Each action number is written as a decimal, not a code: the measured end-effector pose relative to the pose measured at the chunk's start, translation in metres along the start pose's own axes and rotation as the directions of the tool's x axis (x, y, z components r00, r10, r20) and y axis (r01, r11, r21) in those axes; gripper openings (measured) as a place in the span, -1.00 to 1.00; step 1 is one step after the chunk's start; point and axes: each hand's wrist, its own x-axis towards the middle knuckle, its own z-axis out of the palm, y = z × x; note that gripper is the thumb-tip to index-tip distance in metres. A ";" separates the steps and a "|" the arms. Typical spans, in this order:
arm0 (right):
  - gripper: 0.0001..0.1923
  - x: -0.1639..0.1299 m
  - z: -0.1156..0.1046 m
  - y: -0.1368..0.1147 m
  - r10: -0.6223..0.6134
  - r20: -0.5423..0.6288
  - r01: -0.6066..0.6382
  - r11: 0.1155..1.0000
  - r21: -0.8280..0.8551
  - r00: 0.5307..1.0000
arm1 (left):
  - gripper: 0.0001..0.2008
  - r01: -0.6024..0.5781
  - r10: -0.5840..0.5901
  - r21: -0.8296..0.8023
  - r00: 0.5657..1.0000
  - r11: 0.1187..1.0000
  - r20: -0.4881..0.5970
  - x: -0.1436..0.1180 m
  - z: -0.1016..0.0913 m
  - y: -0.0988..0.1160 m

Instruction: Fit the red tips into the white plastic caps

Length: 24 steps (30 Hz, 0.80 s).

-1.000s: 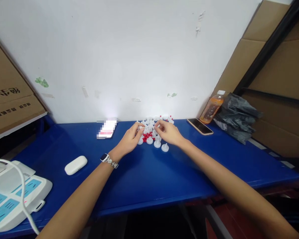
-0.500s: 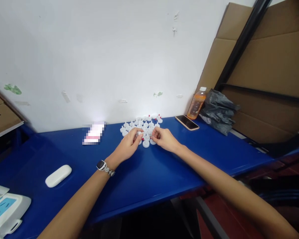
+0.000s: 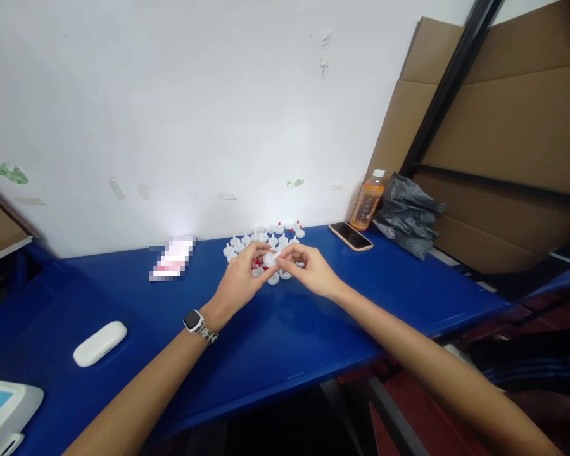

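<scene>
My left hand (image 3: 241, 275) is closed on a white plastic nozzle cap (image 3: 270, 259), fingers and thumb around its round base. From the other side, my right hand (image 3: 311, 269) pinches at the cap's narrow end; whether a small part sits in those fingertips is hidden. Several more white nozzle caps (image 3: 272, 278) lie below and behind my hands on the blue table. Some at the back carry red tips (image 3: 297, 224), and small red pieces (image 3: 258, 261) show beside my left fingers.
A phone (image 3: 351, 236), an orange drink bottle (image 3: 367, 199) and a dark plastic bag (image 3: 406, 212) are at the right along the wall. To the left lie a blurred-out packet (image 3: 173, 258), a white oval case (image 3: 99, 344) and a white device (image 3: 12, 405). The blue table (image 3: 285, 354) ends close in front.
My hands have come together, the right fingers moving left to meet the cap in my left hand. The camera has turned slightly right, so the scene sits further left.
</scene>
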 end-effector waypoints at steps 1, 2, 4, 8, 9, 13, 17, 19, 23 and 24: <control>-0.70 0.001 -0.002 0.000 -0.012 -0.020 0.012 1.000 -0.013 1.000 | -0.62 -0.008 0.008 0.020 1.000 1.000 0.003 0.003 0.001 0.002; -0.70 0.002 -0.004 0.000 -0.026 -0.045 0.025 0.999 -0.038 0.999 | -0.60 -0.021 0.020 0.039 1.000 0.999 0.012 0.007 0.001 0.003; -0.70 0.005 -0.008 0.000 -0.055 -0.091 0.046 0.994 -0.103 0.994 | -0.59 -0.052 0.050 0.064 0.998 0.997 0.032 0.015 0.003 0.004; -0.68 0.015 -0.013 0.001 -0.081 -0.099 0.056 0.970 -0.237 0.992 | -0.58 -0.084 0.081 0.089 0.996 0.993 0.030 0.025 0.006 0.003; -0.68 0.018 -0.014 0.002 -0.087 -0.093 0.060 0.963 -0.261 0.992 | -0.57 -0.084 0.083 0.099 0.996 0.992 0.017 0.025 0.007 0.002; -0.73 0.033 -0.025 0.010 -0.123 -0.126 0.075 0.941 -0.329 0.984 | -0.53 -0.057 0.061 0.182 0.998 0.982 -0.015 0.019 0.003 -0.008; -0.79 0.046 -0.050 0.022 -0.094 -0.218 0.003 0.924 -0.383 0.971 | -0.74 -0.070 0.066 0.230 0.998 0.971 0.026 0.007 -0.005 -0.018; -0.80 0.048 -0.064 0.028 -0.063 -0.261 -0.053 0.909 -0.413 0.963 | -0.79 -0.098 0.086 0.233 0.995 0.968 0.059 0.004 -0.005 -0.018; -0.84 0.043 -0.082 0.047 0.019 -0.313 -0.180 0.851 -0.494 0.949 | -0.82 -0.164 0.146 0.210 0.984 0.964 0.097 0.003 0.003 -0.012; -0.85 0.041 -0.083 0.052 0.043 -0.310 -0.207 0.829 -0.519 0.950 | -0.83 -0.176 0.157 0.205 0.982 0.963 0.105 0.003 0.005 -0.010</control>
